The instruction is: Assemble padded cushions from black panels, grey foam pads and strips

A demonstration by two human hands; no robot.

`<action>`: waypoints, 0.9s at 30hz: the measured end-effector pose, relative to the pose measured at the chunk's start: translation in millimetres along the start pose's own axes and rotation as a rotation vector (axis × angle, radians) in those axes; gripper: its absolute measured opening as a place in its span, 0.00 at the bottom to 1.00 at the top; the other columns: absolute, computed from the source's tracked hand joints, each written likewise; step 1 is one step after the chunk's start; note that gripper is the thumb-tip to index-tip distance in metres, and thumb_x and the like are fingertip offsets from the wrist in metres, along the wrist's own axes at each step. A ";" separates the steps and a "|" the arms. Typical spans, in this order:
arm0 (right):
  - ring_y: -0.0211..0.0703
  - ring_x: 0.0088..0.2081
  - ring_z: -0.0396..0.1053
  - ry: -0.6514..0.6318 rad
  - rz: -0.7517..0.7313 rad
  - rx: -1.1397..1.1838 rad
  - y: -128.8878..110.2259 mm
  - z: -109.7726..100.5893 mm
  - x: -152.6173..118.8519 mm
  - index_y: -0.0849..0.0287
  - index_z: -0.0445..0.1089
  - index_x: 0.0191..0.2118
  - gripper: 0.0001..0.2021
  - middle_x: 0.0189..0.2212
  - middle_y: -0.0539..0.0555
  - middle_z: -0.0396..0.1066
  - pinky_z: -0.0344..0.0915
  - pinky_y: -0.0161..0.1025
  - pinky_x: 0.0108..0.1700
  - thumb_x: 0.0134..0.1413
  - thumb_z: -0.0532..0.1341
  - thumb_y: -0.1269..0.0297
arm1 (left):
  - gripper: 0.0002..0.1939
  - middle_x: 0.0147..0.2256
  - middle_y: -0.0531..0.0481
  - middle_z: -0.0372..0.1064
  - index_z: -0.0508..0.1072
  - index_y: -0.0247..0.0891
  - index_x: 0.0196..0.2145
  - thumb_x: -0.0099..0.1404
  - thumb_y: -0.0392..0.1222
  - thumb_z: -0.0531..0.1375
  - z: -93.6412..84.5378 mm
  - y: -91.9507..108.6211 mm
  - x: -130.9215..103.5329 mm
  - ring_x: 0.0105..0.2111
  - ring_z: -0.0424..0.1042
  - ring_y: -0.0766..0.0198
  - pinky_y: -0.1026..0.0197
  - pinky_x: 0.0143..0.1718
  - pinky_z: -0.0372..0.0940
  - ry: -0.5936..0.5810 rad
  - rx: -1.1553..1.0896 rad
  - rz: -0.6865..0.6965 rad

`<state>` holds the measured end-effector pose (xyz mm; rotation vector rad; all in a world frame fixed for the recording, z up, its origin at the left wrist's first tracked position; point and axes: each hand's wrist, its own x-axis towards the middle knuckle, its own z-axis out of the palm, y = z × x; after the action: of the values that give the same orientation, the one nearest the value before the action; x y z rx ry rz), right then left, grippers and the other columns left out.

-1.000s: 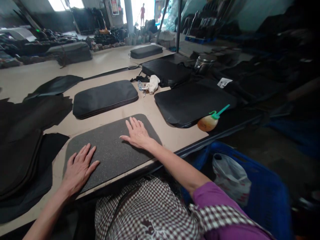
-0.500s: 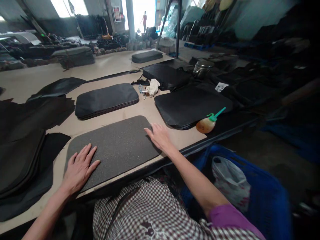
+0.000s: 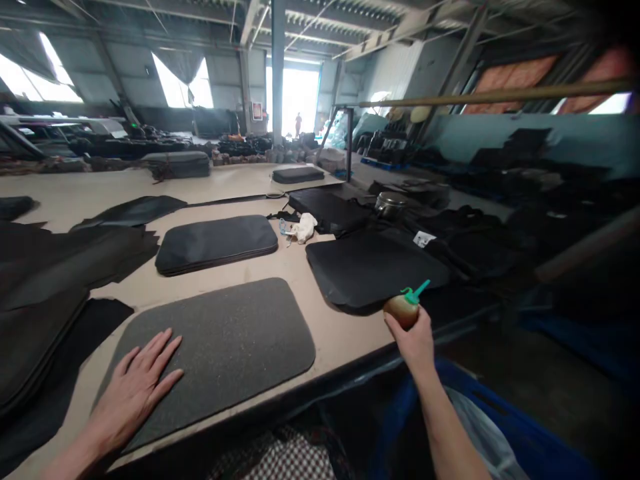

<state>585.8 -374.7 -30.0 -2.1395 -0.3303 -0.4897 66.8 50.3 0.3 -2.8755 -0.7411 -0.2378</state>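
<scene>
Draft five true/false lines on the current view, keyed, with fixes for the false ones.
1. The right grip holds a green-spouted bottle. True.
2. Both grips hold bottles. False: the left grip lies on the gray pad, fingers extended.
3. The gray pad's right-hand corners are rounded. True.
4. The bottle's spout points straight down. False: the spout points up, angled to picture-right.
5. A pale cloth bundle lies beyond the gray pad, on the tan tabletop. True.
</scene>
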 end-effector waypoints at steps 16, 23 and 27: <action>0.55 0.53 0.76 -0.472 0.350 1.016 -131.8 -34.6 -23.0 0.47 0.67 0.62 0.39 0.53 0.55 0.76 0.75 0.46 0.53 0.45 0.79 0.51 | 0.34 0.75 0.50 0.48 0.57 0.54 0.74 0.75 0.64 0.49 19.5 -0.9 0.0 0.72 0.58 0.50 0.42 0.71 0.51 0.052 0.014 -0.022; 0.56 0.48 0.74 -0.875 0.128 0.909 -245.1 35.1 -72.8 0.56 0.73 0.56 0.37 0.48 0.57 0.77 0.72 0.44 0.49 0.41 0.80 0.48 | 0.32 0.75 0.51 0.50 0.57 0.56 0.73 0.76 0.63 0.49 17.6 0.9 2.3 0.72 0.58 0.51 0.43 0.71 0.51 0.055 -0.025 -0.020; 0.47 0.40 0.72 -0.993 0.232 1.079 -303.6 80.0 -110.3 0.56 0.75 0.52 0.30 0.43 0.55 0.77 0.67 0.35 0.34 0.49 0.74 0.41 | 0.30 0.75 0.47 0.51 0.63 0.53 0.71 0.77 0.61 0.48 -1.7 12.2 9.0 0.72 0.57 0.48 0.40 0.70 0.50 0.039 -0.039 -0.068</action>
<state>382.6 -142.4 94.4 -1.1549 -0.6764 0.7924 80.4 43.6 2.3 -2.8766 -0.8376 -0.3194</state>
